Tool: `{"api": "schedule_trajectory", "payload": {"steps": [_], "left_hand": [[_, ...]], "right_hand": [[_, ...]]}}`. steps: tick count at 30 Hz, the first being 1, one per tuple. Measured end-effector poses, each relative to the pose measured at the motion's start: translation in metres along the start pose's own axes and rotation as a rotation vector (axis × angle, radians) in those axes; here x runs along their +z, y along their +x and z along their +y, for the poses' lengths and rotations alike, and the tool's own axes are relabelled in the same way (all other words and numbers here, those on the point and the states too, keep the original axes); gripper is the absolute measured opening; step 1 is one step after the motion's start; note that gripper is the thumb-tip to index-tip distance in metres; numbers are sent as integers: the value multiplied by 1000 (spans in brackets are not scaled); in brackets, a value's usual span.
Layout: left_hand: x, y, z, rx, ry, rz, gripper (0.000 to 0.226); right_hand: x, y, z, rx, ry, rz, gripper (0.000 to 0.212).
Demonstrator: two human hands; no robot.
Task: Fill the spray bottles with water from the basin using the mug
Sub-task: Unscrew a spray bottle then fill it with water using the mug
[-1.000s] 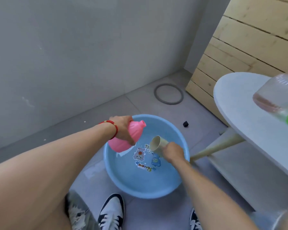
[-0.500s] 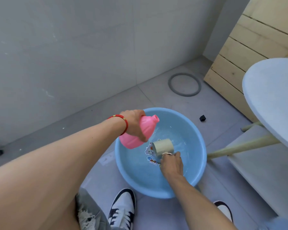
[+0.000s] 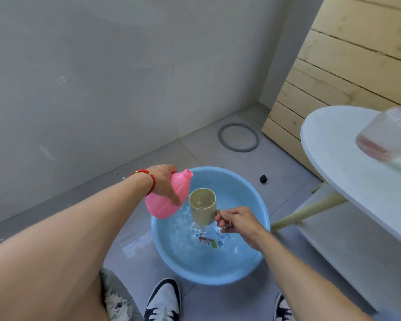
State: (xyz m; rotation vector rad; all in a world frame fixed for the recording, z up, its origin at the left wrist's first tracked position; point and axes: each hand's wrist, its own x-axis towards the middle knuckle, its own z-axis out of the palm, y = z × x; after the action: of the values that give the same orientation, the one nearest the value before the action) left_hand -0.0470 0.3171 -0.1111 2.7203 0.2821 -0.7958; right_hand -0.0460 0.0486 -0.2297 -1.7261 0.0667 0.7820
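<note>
A blue basin (image 3: 252, 266) with rippling water stands on the floor between my feet. My left hand (image 3: 163, 181) grips a pink bottle (image 3: 164, 205) without a cap, tilted over the basin's left rim with its neck pointing up and right. My right hand (image 3: 237, 222) holds a beige mug (image 3: 203, 208) by its handle, upright above the water and just right of the bottle. Water drips from the mug's base. A clear bottle (image 3: 387, 137) with a pink base lies blurred on the white table at the right.
A white oval table (image 3: 338, 172) on pale legs stands at the right, with a lower shelf under it. A grey ring (image 3: 238, 137) and a small black cap (image 3: 263, 179) lie on the tiled floor behind the basin. Wooden slats cover the right wall.
My right hand dipped the mug sideways into the water, then lifted it upright and dripping. The pink bottle stayed tilted over the basin's left rim.
</note>
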Motion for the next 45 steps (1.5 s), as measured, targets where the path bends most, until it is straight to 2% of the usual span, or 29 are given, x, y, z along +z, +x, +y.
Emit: {"api": "schedule_trajectory", "payload": {"steps": [6, 11, 14, 18, 22, 29, 45], "left_hand": [[-1, -3, 9, 68, 39, -40, 88], [-2, -6, 19, 156, -28, 25, 91], [-3, -6, 27, 214, -99, 78, 84], [-3, -3, 33, 250, -178, 129, 69], [-1, 1, 35, 259, -206, 139, 77], [2, 6, 40, 267, -198, 117, 80], [3, 10, 48, 293, -195, 106, 82]], "right_hand": [[-52, -36, -95, -132, -173, -35, 30], [-78, -70, -164, -239, -316, -10, 32], [-80, -84, -186, -336, -318, 56, 32], [-75, -89, -183, -419, -312, 183, 35], [-74, -86, -180, -448, -381, 258, 30], [-71, -93, -181, -495, -626, 380, 30], [-71, -91, -178, -582, -838, 453, 33]]}}
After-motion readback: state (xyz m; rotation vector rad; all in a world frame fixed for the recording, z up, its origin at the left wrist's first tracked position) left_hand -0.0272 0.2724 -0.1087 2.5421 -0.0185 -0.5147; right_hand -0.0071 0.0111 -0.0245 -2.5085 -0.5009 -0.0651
